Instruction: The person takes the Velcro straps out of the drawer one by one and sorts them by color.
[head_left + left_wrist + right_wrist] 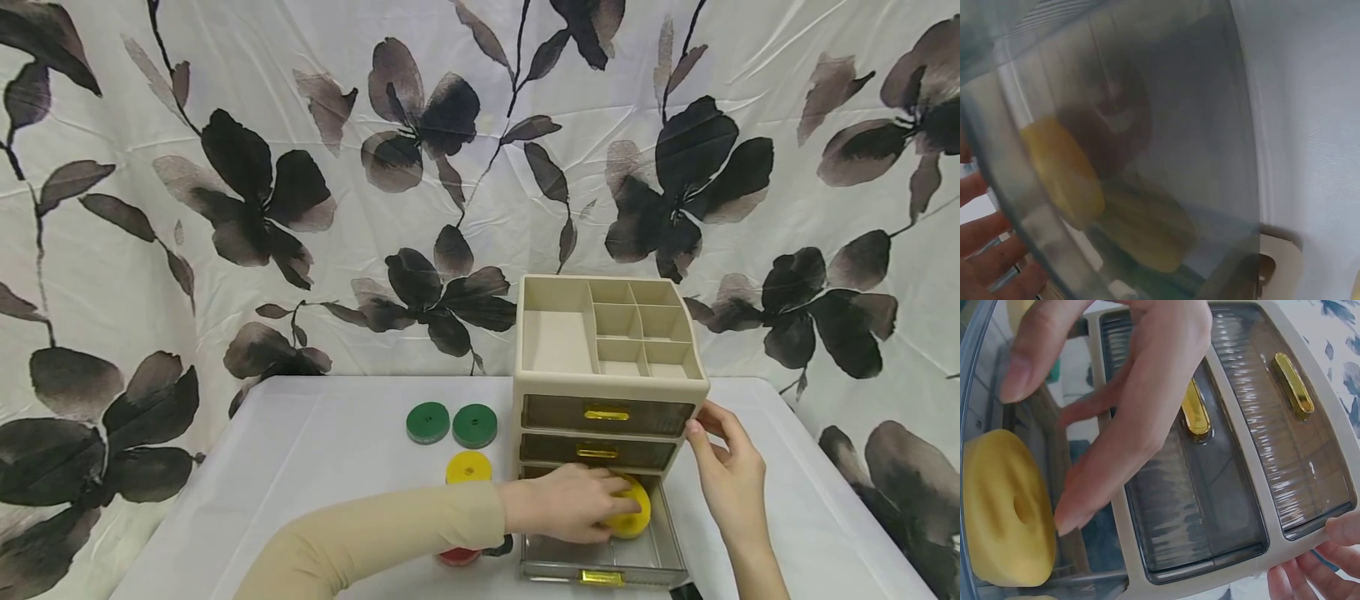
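Note:
A cream desktop organizer [611, 383] stands on the white table, its bottom drawer [555, 554] pulled out. In that clear drawer sits a thick yellow disc [1010, 512] with a small central hole. My left hand [570, 504] reaches into the drawer from the left with fingers spread, overlapping the disc in the head view. From the right wrist side, a slim gap shows between a fingertip [1066, 525] and the disc. My right hand [727, 467] rests against the organizer's right side, thumb at its front edge. The left wrist view looks through the drawer's clear wall at the yellow disc [1063, 172].
Two green discs [427, 422] lie left of the organizer, with another yellow disc [468, 467] nearer. A red disc [459, 557] is partly hidden by my left sleeve [382, 533]. Both upper drawers are closed, with gold handles [606, 414]. Behind hangs a flowered cloth [300, 83].

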The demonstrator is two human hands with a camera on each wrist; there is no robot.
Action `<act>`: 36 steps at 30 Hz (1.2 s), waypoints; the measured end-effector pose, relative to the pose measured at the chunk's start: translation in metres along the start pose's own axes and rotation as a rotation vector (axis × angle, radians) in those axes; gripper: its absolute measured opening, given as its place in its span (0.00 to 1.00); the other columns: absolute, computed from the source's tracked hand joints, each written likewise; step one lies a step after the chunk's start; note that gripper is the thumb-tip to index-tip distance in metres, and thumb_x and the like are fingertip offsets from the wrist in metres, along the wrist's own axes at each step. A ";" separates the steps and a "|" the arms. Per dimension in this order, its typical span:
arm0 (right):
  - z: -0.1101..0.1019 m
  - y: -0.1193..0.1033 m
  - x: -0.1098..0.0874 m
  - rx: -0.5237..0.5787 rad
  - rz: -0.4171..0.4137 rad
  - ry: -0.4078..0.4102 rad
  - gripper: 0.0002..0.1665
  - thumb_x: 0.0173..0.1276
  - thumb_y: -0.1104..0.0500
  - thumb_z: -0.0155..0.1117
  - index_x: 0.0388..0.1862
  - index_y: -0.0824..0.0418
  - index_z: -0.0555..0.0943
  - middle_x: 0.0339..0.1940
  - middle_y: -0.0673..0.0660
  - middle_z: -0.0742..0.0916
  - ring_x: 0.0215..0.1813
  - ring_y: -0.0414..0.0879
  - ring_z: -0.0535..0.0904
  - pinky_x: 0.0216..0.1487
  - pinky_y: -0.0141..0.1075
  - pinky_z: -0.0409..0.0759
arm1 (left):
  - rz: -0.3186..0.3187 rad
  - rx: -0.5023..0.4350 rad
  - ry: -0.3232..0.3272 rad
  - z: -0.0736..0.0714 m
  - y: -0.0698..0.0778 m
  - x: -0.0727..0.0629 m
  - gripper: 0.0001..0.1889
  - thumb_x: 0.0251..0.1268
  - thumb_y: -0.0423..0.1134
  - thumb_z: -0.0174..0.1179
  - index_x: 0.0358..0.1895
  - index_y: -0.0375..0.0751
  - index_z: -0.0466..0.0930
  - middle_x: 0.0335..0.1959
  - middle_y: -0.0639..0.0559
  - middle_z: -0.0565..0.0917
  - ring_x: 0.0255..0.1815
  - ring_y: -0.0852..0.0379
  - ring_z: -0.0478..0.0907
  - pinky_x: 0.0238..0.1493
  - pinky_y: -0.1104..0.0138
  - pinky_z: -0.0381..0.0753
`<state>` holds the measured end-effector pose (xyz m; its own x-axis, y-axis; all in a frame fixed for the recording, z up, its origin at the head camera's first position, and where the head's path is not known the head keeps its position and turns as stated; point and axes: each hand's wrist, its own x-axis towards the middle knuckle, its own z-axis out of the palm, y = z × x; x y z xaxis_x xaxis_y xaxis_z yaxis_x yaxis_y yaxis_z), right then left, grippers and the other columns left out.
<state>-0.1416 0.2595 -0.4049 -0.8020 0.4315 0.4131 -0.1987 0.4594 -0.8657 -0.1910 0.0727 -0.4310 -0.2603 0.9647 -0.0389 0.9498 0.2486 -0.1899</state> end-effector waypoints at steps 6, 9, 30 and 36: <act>0.000 0.002 0.000 0.009 -0.013 -0.008 0.20 0.71 0.60 0.57 0.60 0.64 0.76 0.43 0.32 0.78 0.42 0.23 0.76 0.41 0.13 0.73 | -0.007 -0.014 -0.074 0.002 0.003 0.007 0.27 0.66 0.54 0.57 0.69 0.61 0.67 0.70 0.54 0.69 0.67 0.61 0.70 0.50 0.74 0.79; 0.000 0.002 0.001 0.007 -0.015 -0.006 0.20 0.71 0.60 0.57 0.60 0.64 0.76 0.43 0.32 0.78 0.42 0.23 0.76 0.41 0.13 0.73 | -0.021 -0.018 -0.116 0.002 0.005 0.009 0.29 0.66 0.55 0.56 0.70 0.63 0.64 0.73 0.53 0.65 0.71 0.59 0.65 0.56 0.72 0.78; 0.001 0.000 0.000 -0.007 -0.004 -0.009 0.20 0.71 0.60 0.58 0.60 0.63 0.76 0.43 0.33 0.77 0.45 0.24 0.75 0.42 0.13 0.73 | -0.047 -0.044 -0.208 0.013 0.003 0.011 0.33 0.66 0.58 0.55 0.73 0.71 0.55 0.76 0.55 0.59 0.73 0.54 0.61 0.63 0.68 0.73; -0.001 0.001 0.001 0.006 -0.016 -0.012 0.21 0.70 0.61 0.58 0.60 0.65 0.75 0.44 0.33 0.78 0.44 0.23 0.74 0.42 0.13 0.73 | 0.008 0.026 -0.133 0.012 0.005 0.009 0.29 0.66 0.56 0.56 0.70 0.69 0.62 0.67 0.57 0.68 0.60 0.59 0.70 0.50 0.73 0.78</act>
<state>-0.1422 0.2609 -0.4056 -0.8051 0.4151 0.4236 -0.2147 0.4618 -0.8606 -0.1906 0.0814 -0.4444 -0.2754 0.9463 -0.1694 0.9475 0.2373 -0.2145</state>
